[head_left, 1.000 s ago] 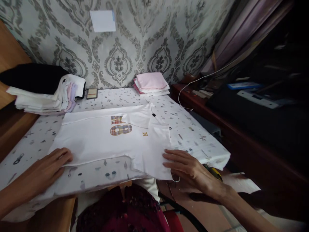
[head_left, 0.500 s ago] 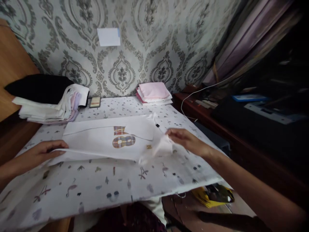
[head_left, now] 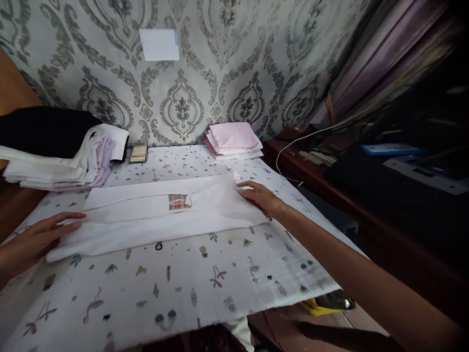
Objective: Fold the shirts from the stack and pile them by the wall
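Observation:
A white T-shirt [head_left: 146,230] lies on the bed sheet, folded into a long strip. A small piece of its plaid print [head_left: 179,201] shows between the folded edges; the rest is covered. At the strip's left end is my left hand [head_left: 44,237], its fingers stretched out and apart over the cloth. My right hand [head_left: 260,199] rests at the right end, fingers extended along the fabric. Neither hand visibly grips the shirt.
White patterned sheet [head_left: 146,303] covers the surface. Black, white and lilac folded clothes [head_left: 47,132] are piled at the left; a pink and white folded stack [head_left: 234,138] sits by the wall. A white cable [head_left: 280,161] hangs over the dark furniture [head_left: 366,215] at right.
The shirt's near side has been folded over away from me, covering most of the plaid print. Both hands have let go of the raised edge, and the right hand has moved slightly left.

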